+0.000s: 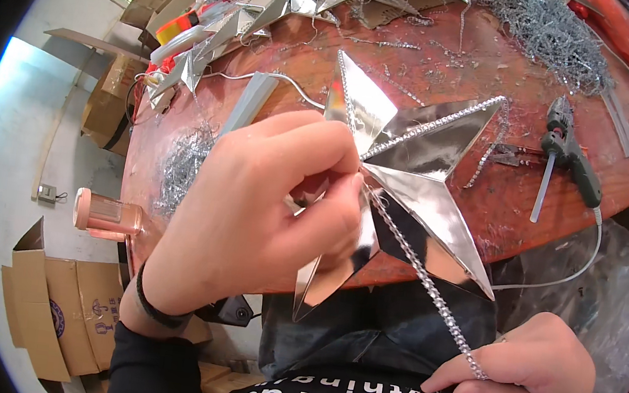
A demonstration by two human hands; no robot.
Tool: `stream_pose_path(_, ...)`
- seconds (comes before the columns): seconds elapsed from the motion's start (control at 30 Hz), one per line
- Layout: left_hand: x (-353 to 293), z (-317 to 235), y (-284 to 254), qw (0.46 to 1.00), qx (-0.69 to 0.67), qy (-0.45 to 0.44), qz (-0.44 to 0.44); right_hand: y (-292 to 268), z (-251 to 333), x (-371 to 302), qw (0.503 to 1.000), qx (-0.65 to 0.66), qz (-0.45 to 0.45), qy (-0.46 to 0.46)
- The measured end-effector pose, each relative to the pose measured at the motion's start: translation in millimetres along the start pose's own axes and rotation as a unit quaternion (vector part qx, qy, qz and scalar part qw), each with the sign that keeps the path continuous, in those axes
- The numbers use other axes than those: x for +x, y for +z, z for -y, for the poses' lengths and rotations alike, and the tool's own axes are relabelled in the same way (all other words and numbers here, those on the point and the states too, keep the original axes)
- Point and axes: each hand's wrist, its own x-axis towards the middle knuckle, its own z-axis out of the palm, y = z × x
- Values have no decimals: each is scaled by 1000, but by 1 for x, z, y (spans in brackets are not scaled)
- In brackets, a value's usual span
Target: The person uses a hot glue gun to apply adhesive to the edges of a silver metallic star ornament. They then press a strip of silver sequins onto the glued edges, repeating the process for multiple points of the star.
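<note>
A shiny silver, folded star (432,152) is tilted above the table's near edge. My left hand (285,185) is closed at its centre, thumb and fingers pinched there; it hides part of the star's left side. From that pinch a thin rhinestone chain (429,283) runs taut down to the right. My right hand (528,368) pinches the chain's lower end between thumb and forefinger, below the star and apart from it. Rows of the same sparkling trim lie along two upper ridges of the star, and a short end dangles from the upper right tip.
On the red table (542,238), a black glue gun (568,152) with a clear stick lies at the right. A silver chain heap (554,37) is at the back right, more stars (298,0) at the back left. A clear cup (111,214) stands left; cardboard boxes (77,309) are below.
</note>
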Motion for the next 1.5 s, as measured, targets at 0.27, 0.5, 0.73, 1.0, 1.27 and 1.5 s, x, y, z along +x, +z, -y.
stream_pose_path(0.27, 16, 8, -6, 996, 62, 5, 63, -2, -1, 12, 999, -32, 3, 6)
stream_pose_path(0.5, 21, 5, -8, 993, 89, -23, 74, -2, -4, 14, 1000, -25, 1, 11)
stream_pose_path(0.73, 19, 16, -23, 982, -91, -125, 106, -7, 1, 11, 998, -4, 7, 59)
stream_pose_path(1.0, -12, 47, -12, 988, 42, 130, 78, -8, -10, -9, 990, 97, -67, 75)
stream_pose_path(1.27, -29, 40, 6, 986, 87, 140, 18, -9, -16, -41, 917, 187, -311, 167)
stream_pose_path(1.5, -30, 43, 5, 971, 149, 185, 24, -16, -30, -37, 903, 153, -342, 210)
